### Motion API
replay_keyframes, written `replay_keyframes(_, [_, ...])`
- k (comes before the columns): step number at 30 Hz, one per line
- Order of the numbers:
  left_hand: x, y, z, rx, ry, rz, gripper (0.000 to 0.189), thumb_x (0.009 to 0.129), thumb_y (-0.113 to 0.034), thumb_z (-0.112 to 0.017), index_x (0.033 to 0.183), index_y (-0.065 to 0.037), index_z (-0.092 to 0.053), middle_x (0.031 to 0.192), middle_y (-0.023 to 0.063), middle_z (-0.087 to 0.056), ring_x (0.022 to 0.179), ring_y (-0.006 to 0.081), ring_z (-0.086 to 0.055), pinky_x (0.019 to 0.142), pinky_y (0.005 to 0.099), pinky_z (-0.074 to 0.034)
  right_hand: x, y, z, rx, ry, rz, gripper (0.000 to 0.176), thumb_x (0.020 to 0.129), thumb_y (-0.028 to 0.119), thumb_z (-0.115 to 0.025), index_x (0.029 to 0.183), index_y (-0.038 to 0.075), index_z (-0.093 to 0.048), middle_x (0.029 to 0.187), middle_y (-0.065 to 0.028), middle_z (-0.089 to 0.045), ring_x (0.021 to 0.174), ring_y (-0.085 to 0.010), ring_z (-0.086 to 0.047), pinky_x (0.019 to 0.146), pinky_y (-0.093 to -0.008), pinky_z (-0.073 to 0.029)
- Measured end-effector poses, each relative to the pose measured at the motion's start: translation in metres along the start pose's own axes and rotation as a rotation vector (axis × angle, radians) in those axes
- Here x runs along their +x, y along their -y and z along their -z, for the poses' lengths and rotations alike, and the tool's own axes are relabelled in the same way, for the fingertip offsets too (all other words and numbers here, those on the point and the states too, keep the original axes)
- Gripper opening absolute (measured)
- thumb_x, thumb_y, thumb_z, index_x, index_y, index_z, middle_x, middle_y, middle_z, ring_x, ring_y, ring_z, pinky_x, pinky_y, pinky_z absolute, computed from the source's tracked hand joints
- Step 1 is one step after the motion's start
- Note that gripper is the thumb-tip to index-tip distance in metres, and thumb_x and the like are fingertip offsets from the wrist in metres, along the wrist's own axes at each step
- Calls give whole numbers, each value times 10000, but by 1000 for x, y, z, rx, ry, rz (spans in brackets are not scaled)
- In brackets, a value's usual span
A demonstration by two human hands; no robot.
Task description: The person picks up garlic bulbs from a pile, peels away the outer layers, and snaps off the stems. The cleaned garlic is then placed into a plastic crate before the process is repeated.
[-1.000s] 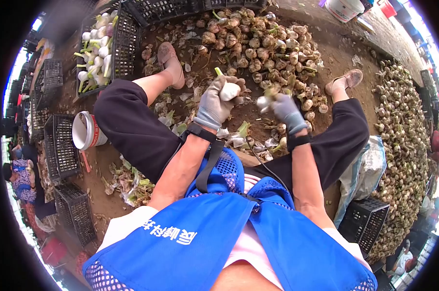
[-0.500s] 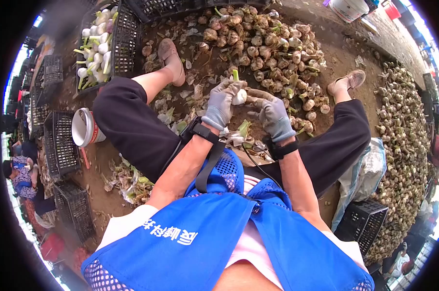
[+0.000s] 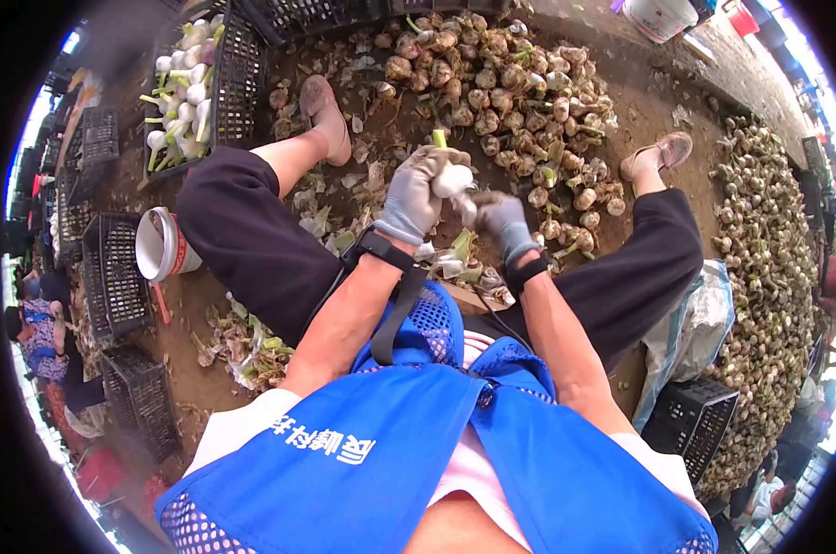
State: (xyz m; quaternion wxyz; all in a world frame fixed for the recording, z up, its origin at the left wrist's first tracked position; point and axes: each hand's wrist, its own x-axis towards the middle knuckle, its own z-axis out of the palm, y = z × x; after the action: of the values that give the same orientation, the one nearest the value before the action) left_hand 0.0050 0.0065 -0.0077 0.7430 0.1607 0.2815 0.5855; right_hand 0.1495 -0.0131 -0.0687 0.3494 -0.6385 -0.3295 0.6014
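Note:
A white garlic bulb [image 3: 452, 181] with a short green stem is held by my left hand [image 3: 412, 192], which wears a grey glove with a soiled palm. Just right of the bulb, my right hand [image 3: 499, 218], gloved the same way, has its fingers pressed together on a strip of loose skin [image 3: 468, 212] hanging below the bulb. Bits of peeled skin and leaves [image 3: 455, 254] lie beneath both hands. Beyond them, a heap of unpeeled garlic [image 3: 501, 92] covers the ground.
A black crate [image 3: 224, 102] of white garlic stands at upper left. A white bucket [image 3: 159, 245] and empty black crates [image 3: 118, 277] are at left. On the right are a long garlic pile [image 3: 769, 258], a pale sack [image 3: 700, 323] and a crate [image 3: 690, 420]. Another person [image 3: 44, 337] sits far left.
My right hand has moved down and pulled a strip of skin away from the bulb. My left hand has shifted slightly left, and more of the white bulb shows.

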Motion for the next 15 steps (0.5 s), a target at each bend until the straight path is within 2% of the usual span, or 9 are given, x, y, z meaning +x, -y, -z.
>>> replay_keyframes(1, [1,-6,5,-55,34,50,203,887,-138,-453,970,24,-543,939,172,-604,849,250,-604,758,362,-514,7,-11,7,-346,148,76,298,646,-14,-519,913,19,-646,785,-111,-640,661,-192,-599,590,-282,-474])
replay_keyframes(2, [2,-9,5,-166,-34,81,249,890,-195,-436,1010,1,-533,961,168,-602,857,270,-599,648,382,-522,8,-12,10,-693,297,151,278,667,37,-532,910,65,-665,847,-146,-652,755,-233,-627,685,-296,-487])
replay_keyframes(4, [3,-12,8,-332,-55,130,266,897,-216,-416,1014,-8,-534,999,165,-594,901,284,-584,626,403,-501,1,-14,7,-725,382,282,311,671,84,-527,957,91,-648,928,-172,-629,888,-294,-597,798,-313,-458])
replay_keyframes(8, [2,-8,11,-335,-78,133,278,903,-217,-394,1028,-10,-531,996,154,-600,906,280,-580,649,397,-494,-49,59,-1,-1014,-77,568,479,700,120,-597,1161,55,-486,1025,-150,-577,949,-316,-554,811,-373,-448])
replay_keyframes(9, [2,-1,14,47,18,-59,275,905,-211,-385,1017,-6,-531,981,158,-604,889,282,-584,676,400,-496,-57,76,-6,-1065,-115,605,482,697,163,-634,1145,64,-484,1004,-143,-576,957,-309,-549,793,-381,-449])
replay_keyframes(10, [2,6,15,429,117,-248,273,908,-204,-376,1006,-2,-531,967,163,-608,873,283,-588,702,403,-497,-58,83,-11,-1177,-144,744,334,696,167,-616,1004,52,-556,916,-138,-593,842,-285,-584,700,-386,-463])
replay_keyframes(12, [7,9,19,472,95,-161,279,916,-209,-365,978,4,-534,942,180,-610,841,292,-595,754,405,-494,-59,82,-28,-1471,-184,697,158,687,186,-593,783,61,-604,764,-121,-602,683,-259,-593,607,-371,-453])
replay_keyframes(13, [13,8,25,31,-14,36,250,898,-164,-357,970,-1,-533,950,177,-602,866,311,-584,772,457,-477,-50,65,-31,-1461,-160,841,125,658,193,-583,590,88,-583,612,-104,-573,550,-247,-566,528,-374,-429])
replay_keyframes(15, [19,5,27,-503,-185,215,238,884,-144,-340,935,-9,-529,935,179,-593,880,343,-568,794,517,-451,-52,28,-41,-1583,372,854,95,612,171,-594,575,84,-598,612,-129,-583,554,-289,-573,509,-388,-438])
